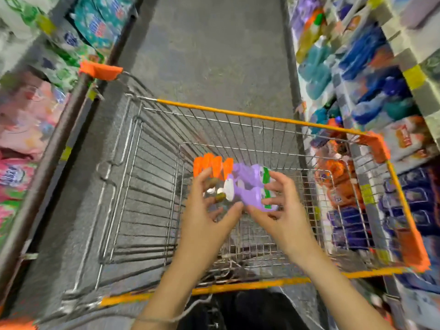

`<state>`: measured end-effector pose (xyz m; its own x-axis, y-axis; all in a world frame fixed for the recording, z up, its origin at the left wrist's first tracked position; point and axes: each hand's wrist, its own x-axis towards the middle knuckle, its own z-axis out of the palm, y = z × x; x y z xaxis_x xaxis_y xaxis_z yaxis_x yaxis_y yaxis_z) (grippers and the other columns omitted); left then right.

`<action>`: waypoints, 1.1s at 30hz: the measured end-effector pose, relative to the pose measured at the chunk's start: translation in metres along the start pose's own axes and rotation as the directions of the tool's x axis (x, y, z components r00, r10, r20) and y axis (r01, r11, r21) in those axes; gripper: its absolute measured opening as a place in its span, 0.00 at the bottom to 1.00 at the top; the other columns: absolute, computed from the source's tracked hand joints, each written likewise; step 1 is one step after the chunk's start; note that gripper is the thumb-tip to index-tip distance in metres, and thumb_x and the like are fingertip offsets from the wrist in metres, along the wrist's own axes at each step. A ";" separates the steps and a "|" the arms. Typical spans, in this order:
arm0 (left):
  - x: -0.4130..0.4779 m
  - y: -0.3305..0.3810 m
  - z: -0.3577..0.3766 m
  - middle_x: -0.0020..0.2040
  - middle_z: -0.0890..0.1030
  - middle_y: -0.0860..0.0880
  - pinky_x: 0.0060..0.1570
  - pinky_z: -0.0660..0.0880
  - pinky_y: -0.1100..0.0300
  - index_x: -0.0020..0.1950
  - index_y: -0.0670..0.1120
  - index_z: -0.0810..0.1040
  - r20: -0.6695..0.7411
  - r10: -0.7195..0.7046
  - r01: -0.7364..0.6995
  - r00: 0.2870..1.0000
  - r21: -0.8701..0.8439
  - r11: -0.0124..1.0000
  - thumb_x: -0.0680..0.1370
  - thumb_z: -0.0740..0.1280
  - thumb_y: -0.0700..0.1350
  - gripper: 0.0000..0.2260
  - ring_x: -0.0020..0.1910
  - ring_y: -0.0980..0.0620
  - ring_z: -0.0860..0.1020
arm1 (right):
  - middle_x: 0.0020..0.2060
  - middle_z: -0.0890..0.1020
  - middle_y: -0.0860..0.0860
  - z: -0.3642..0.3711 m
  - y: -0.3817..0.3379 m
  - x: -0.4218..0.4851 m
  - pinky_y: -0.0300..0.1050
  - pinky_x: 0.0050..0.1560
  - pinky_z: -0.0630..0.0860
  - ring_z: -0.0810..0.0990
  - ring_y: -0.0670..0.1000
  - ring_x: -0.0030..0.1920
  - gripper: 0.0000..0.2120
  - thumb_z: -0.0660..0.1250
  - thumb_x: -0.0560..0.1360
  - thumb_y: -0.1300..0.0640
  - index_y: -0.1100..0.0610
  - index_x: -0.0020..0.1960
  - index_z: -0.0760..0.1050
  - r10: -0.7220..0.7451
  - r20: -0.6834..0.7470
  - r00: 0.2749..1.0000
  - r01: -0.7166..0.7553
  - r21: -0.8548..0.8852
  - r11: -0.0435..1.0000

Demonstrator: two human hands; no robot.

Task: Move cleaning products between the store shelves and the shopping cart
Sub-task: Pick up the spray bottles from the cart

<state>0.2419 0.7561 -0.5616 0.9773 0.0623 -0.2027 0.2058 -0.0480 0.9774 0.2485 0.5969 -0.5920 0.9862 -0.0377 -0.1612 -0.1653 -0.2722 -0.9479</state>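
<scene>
I look down into a wire shopping cart (pixel 238 114) with orange rim trim. Over its basket both hands hold cleaning products. My right hand (pixel 276 210) grips purple bottles (pixel 250 186) with green-and-white labels, lying sideways. My left hand (pixel 207 206) has its fingers spread around the cap ends, beside several orange caps or nozzles (pixel 212 165). A white cap (pixel 229 190) shows between the hands. The picture is blurred, so how many bottles there are is unclear.
Store shelves (pixel 371 75) packed with blue, teal and orange cleaning products line the right side, close against the cart. Shelves (pixel 35 110) with green and pink packages line the left. Grey aisle floor (pixel 209 48) runs ahead beyond the cart.
</scene>
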 end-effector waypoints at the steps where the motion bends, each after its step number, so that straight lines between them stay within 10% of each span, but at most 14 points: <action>1: 0.016 -0.012 0.002 0.58 0.74 0.56 0.46 0.76 0.65 0.64 0.54 0.66 0.008 -0.030 0.030 1.000 0.008 1.000 0.73 0.71 0.34 0.27 0.51 0.62 0.79 | 0.62 0.73 0.45 0.007 0.017 0.014 0.49 0.54 0.78 0.77 0.48 0.58 0.38 0.78 0.65 0.48 0.42 0.69 0.62 0.017 0.002 1.000 -0.017 -0.048 0.999; 5: 0.077 -0.078 0.012 0.58 0.71 0.53 0.56 0.74 0.56 0.64 0.49 0.66 -0.007 -0.136 0.134 0.991 0.232 0.963 0.67 0.70 0.54 0.28 0.57 0.52 0.76 | 0.67 0.69 0.51 0.032 0.094 0.062 0.60 0.62 0.72 0.70 0.55 0.67 0.45 0.78 0.63 0.49 0.54 0.73 0.60 0.112 0.024 0.993 -0.096 -0.364 0.926; 9: 0.126 -0.143 0.025 0.60 0.76 0.46 0.49 0.72 0.60 0.64 0.41 0.70 -0.012 -0.431 0.415 0.902 0.295 0.860 0.72 0.71 0.43 0.23 0.56 0.48 0.76 | 0.74 0.61 0.57 0.050 0.153 0.090 0.56 0.67 0.68 0.61 0.59 0.73 0.46 0.76 0.69 0.49 0.59 0.76 0.52 0.249 0.077 0.965 -0.130 -0.686 0.716; 19: 0.158 -0.220 0.057 0.52 0.82 0.41 0.44 0.71 0.58 0.57 0.39 0.76 -0.092 -0.500 0.493 0.861 0.390 0.778 0.74 0.71 0.51 0.19 0.52 0.42 0.80 | 0.78 0.53 0.56 0.076 0.225 0.117 0.56 0.74 0.59 0.53 0.58 0.78 0.46 0.67 0.75 0.42 0.57 0.79 0.44 0.347 0.013 0.938 -0.169 -0.856 0.489; 26: 0.155 -0.212 0.072 0.49 0.82 0.44 0.47 0.75 0.54 0.49 0.46 0.72 -0.114 -0.499 0.494 0.859 0.441 0.749 0.72 0.72 0.56 0.17 0.50 0.43 0.80 | 0.74 0.62 0.60 0.078 0.241 0.123 0.59 0.71 0.62 0.60 0.60 0.75 0.37 0.70 0.74 0.55 0.61 0.77 0.56 0.352 -0.196 0.915 -0.383 -0.693 0.610; 33: 0.142 -0.184 0.107 0.38 0.78 0.54 0.37 0.72 0.57 0.45 0.50 0.70 -0.044 -0.478 0.430 0.877 0.513 0.742 0.71 0.70 0.60 0.17 0.40 0.49 0.78 | 0.55 0.80 0.59 0.059 0.236 0.117 0.53 0.46 0.77 0.80 0.63 0.53 0.22 0.64 0.78 0.58 0.55 0.71 0.67 0.272 -0.360 0.892 -0.441 -0.569 0.694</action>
<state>0.3480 0.6672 -0.7769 0.7567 0.1218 -0.6423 0.5997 -0.5206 0.6078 0.3244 0.5851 -0.8509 0.8380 -0.4541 -0.3024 -0.5451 -0.7196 -0.4300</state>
